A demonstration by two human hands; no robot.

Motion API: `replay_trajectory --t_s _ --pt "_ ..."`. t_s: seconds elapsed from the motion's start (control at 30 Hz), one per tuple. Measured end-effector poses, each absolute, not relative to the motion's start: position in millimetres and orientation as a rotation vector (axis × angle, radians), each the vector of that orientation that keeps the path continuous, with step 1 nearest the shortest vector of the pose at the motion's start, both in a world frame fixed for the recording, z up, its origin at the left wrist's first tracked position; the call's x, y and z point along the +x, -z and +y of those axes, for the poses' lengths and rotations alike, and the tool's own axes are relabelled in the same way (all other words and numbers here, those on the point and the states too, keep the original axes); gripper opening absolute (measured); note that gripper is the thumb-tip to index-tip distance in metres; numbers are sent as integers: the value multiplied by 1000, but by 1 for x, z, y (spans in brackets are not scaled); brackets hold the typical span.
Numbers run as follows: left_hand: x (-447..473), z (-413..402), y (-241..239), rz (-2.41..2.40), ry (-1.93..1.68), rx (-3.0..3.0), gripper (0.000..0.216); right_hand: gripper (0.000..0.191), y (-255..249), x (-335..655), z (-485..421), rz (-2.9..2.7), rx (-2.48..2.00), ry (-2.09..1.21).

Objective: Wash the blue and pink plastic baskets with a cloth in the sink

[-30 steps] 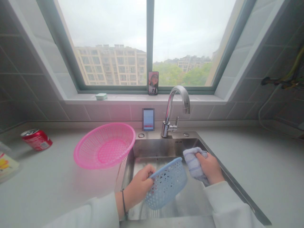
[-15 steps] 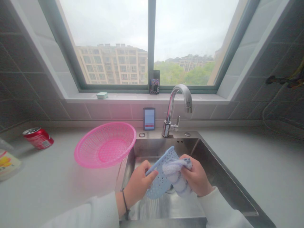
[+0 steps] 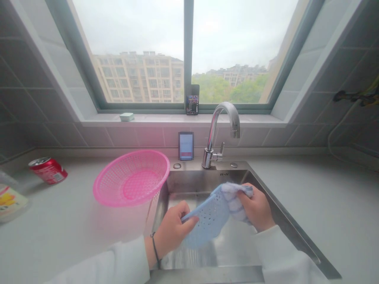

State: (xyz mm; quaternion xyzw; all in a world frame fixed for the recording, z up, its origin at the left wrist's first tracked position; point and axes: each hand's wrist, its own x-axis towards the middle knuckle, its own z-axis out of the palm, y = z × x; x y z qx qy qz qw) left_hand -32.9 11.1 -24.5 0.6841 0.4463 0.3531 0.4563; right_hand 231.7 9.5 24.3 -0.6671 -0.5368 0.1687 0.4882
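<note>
My left hand (image 3: 174, 232) grips the edge of a light blue perforated plastic basket (image 3: 207, 220) over the stainless steel sink (image 3: 207, 177). Water drops dot the basket's tilted underside. My right hand (image 3: 257, 207) is closed around a white and blue striped cloth (image 3: 236, 201). The cloth presses on the basket's upper right part, and my right hand's fingers are partly hidden in its folds. Both hands are above the sink basin, and both sleeves are white.
A pink mesh basket (image 3: 130, 178) rests tilted on the counter (image 3: 59, 232) by the sink. A chrome faucet (image 3: 220, 134) stands behind the basin. Further left lie a red can (image 3: 48, 170) and a printed package (image 3: 8, 202). A phone (image 3: 186, 146) leans on the tiled wall.
The cloth has slid to the right along the basket, and the right hand has moved with it. The blue basket now lies flatter, with its upper part turned rightward.
</note>
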Motion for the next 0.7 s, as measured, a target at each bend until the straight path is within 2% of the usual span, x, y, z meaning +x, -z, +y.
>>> replay_trajectory --t_s 0.17,0.3,0.53,0.7 --pt "-31 17 27 1174 -891 1680 28 24 -25 209 3 -1449 -1463 -549" --pt "-30 18 28 1148 -894 1639 30 29 -20 213 5 -1431 -1439 -586" --pt "-33 15 31 974 -972 1451 43 36 -5 256 25 -1179 -1845 -425" --pt "-35 14 23 868 -1031 1316 54 33 10 283 34 -1161 -2053 -457"
